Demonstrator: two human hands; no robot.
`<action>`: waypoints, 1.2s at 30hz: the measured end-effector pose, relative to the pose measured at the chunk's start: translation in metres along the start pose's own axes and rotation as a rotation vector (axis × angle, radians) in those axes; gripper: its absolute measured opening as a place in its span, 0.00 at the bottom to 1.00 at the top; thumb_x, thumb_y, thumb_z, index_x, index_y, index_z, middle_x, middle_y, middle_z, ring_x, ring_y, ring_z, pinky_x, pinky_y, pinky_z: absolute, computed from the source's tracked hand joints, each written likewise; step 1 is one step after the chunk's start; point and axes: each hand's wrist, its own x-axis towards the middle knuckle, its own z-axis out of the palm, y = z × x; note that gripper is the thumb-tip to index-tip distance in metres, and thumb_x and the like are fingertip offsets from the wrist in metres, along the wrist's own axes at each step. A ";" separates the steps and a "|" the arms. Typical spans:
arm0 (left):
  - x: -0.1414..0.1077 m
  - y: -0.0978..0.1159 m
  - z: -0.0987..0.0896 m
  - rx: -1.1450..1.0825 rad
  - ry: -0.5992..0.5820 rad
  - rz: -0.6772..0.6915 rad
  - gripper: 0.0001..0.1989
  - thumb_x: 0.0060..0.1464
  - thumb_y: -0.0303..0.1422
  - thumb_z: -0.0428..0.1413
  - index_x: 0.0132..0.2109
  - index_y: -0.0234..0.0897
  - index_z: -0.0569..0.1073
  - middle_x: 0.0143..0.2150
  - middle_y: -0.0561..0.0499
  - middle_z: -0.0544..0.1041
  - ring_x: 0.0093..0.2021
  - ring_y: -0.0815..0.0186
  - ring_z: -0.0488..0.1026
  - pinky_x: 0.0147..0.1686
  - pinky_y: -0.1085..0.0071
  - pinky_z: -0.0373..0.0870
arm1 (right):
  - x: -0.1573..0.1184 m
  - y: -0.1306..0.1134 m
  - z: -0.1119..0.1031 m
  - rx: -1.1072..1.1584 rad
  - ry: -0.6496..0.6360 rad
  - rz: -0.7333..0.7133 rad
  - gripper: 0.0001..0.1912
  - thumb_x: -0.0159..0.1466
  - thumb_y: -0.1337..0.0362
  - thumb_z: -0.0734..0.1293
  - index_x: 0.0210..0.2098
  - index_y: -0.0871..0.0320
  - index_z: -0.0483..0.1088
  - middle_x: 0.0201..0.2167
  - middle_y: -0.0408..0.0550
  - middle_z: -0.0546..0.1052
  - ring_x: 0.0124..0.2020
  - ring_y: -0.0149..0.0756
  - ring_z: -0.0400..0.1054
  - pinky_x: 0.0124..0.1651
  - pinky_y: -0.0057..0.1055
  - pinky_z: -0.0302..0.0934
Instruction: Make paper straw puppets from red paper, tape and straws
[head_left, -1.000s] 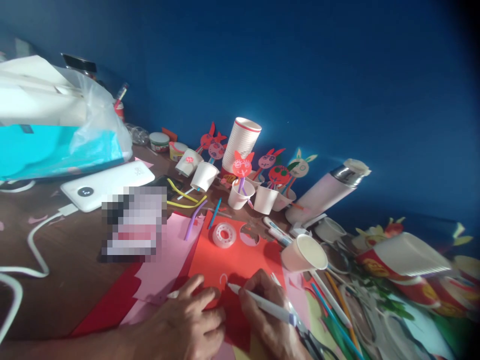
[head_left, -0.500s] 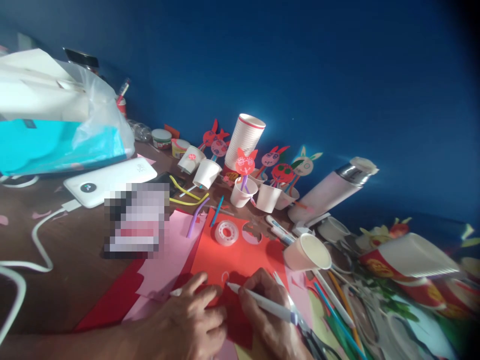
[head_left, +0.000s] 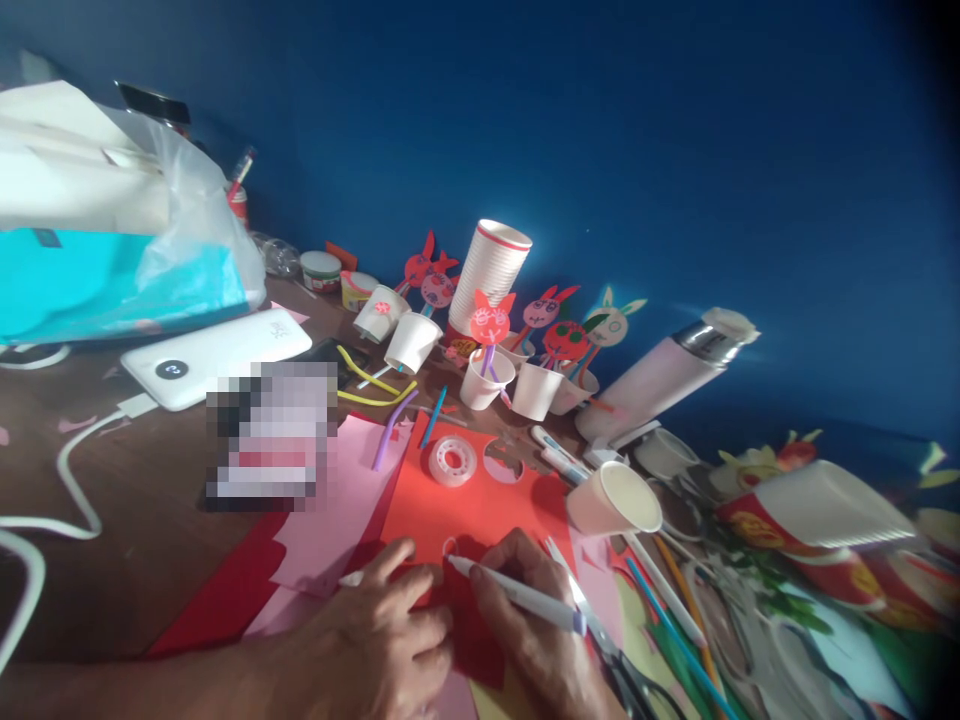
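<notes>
My right hand (head_left: 529, 620) grips a white marker (head_left: 532, 598), its tip on the red paper (head_left: 465, 515) beside a small pale loop-shaped outline (head_left: 450, 547). My left hand (head_left: 397, 625) rests on the paper's lower left, fingers apart and slightly bent. Out from behind its knuckles pokes a white pointed piece (head_left: 351, 579); whether the hand holds it is hidden. Scissors (head_left: 592, 625) lie partly beneath my right hand. A tape roll (head_left: 453, 461) sits higher on the red sheet, near a round cut-out hole (head_left: 504, 464). Pink paper (head_left: 345, 510) lies to the left.
A paper cup (head_left: 615, 498) stands right of the sheet. Behind are cups with paper animal faces (head_left: 491, 320), a cup stack (head_left: 495, 265) and a tilted flask (head_left: 660, 375). A power bank (head_left: 216, 358) and phone (head_left: 274, 440) lie left; pencils and straws (head_left: 679, 620) lie right.
The marker tip has shifted slightly left and up along the loop, and its back end has dropped a little lower. My left hand stays nearly still. The whole view has moved slightly.
</notes>
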 end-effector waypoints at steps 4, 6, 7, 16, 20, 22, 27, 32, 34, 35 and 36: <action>0.000 0.001 -0.001 -0.012 0.009 -0.002 0.05 0.60 0.36 0.55 0.40 0.41 0.74 0.40 0.56 0.80 0.47 0.60 0.71 0.57 0.58 0.51 | 0.002 0.003 0.000 0.055 0.085 0.045 0.16 0.62 0.53 0.67 0.25 0.57 0.63 0.18 0.39 0.66 0.20 0.28 0.58 0.21 0.23 0.52; 0.001 0.001 -0.002 -0.010 0.019 -0.007 0.05 0.60 0.35 0.55 0.40 0.41 0.74 0.42 0.56 0.80 0.47 0.60 0.71 0.56 0.58 0.53 | 0.003 0.004 -0.001 0.082 0.199 0.039 0.17 0.61 0.51 0.67 0.25 0.57 0.64 0.18 0.39 0.67 0.20 0.29 0.59 0.22 0.23 0.55; 0.001 0.001 -0.002 -0.010 0.020 -0.006 0.04 0.59 0.35 0.56 0.39 0.42 0.74 0.43 0.56 0.80 0.46 0.61 0.71 0.56 0.59 0.54 | 0.004 0.004 -0.002 0.093 0.248 0.024 0.17 0.61 0.50 0.67 0.26 0.57 0.65 0.19 0.39 0.68 0.21 0.30 0.60 0.23 0.23 0.56; 0.002 -0.005 -0.002 -0.018 0.031 -0.001 0.05 0.60 0.37 0.56 0.37 0.42 0.74 0.42 0.59 0.80 0.44 0.63 0.72 0.57 0.61 0.54 | 0.002 0.009 -0.011 -0.062 0.378 -0.144 0.17 0.69 0.50 0.58 0.43 0.54 0.71 0.28 0.46 0.78 0.30 0.36 0.73 0.32 0.27 0.67; 0.000 -0.006 0.002 -0.003 0.047 -0.020 0.06 0.60 0.39 0.57 0.40 0.43 0.75 0.44 0.60 0.81 0.44 0.63 0.73 0.57 0.62 0.53 | -0.001 0.011 -0.016 -0.275 0.273 -0.243 0.10 0.69 0.59 0.59 0.39 0.55 0.70 0.27 0.44 0.78 0.26 0.33 0.72 0.30 0.25 0.63; -0.001 -0.007 0.004 0.001 0.079 -0.024 0.05 0.60 0.37 0.56 0.41 0.44 0.75 0.43 0.59 0.81 0.44 0.63 0.73 0.58 0.62 0.53 | -0.002 0.011 -0.017 -0.430 0.215 -0.417 0.07 0.67 0.64 0.59 0.37 0.55 0.69 0.27 0.45 0.77 0.27 0.35 0.72 0.30 0.27 0.61; -0.003 -0.006 0.003 0.012 0.113 0.001 0.05 0.60 0.36 0.56 0.36 0.43 0.74 0.37 0.61 0.80 0.44 0.64 0.73 0.59 0.62 0.50 | -0.002 0.007 -0.019 -0.711 0.113 -0.794 0.09 0.63 0.62 0.59 0.40 0.57 0.67 0.23 0.45 0.74 0.23 0.39 0.68 0.29 0.32 0.53; -0.002 -0.007 0.008 0.064 0.164 -0.007 0.03 0.58 0.30 0.55 0.36 0.42 0.74 0.34 0.59 0.80 0.42 0.64 0.73 0.61 0.63 0.49 | 0.001 0.004 -0.020 -0.839 0.050 -0.907 0.22 0.71 0.49 0.51 0.46 0.59 0.66 0.30 0.48 0.78 0.27 0.38 0.70 0.37 0.36 0.53; -0.002 -0.009 0.015 0.083 0.202 0.030 0.03 0.58 0.30 0.55 0.35 0.42 0.73 0.34 0.59 0.79 0.40 0.65 0.73 0.62 0.64 0.46 | 0.002 0.004 -0.019 -0.831 0.073 -0.951 0.28 0.72 0.45 0.47 0.45 0.59 0.66 0.32 0.49 0.79 0.29 0.38 0.70 0.39 0.37 0.53; -0.002 -0.011 0.019 0.091 0.227 0.045 0.04 0.58 0.31 0.55 0.35 0.42 0.73 0.32 0.60 0.79 0.39 0.65 0.72 0.63 0.64 0.44 | 0.002 0.004 -0.018 -0.820 0.100 -0.977 0.30 0.72 0.45 0.45 0.45 0.60 0.67 0.32 0.49 0.79 0.28 0.37 0.70 0.39 0.37 0.52; -0.002 -0.012 0.022 0.097 0.329 0.078 0.06 0.59 0.32 0.54 0.33 0.42 0.73 0.30 0.61 0.78 0.37 0.66 0.72 0.63 0.63 0.42 | 0.002 0.004 -0.017 -0.810 0.132 -0.998 0.30 0.72 0.46 0.44 0.44 0.60 0.67 0.30 0.48 0.79 0.27 0.36 0.70 0.38 0.36 0.52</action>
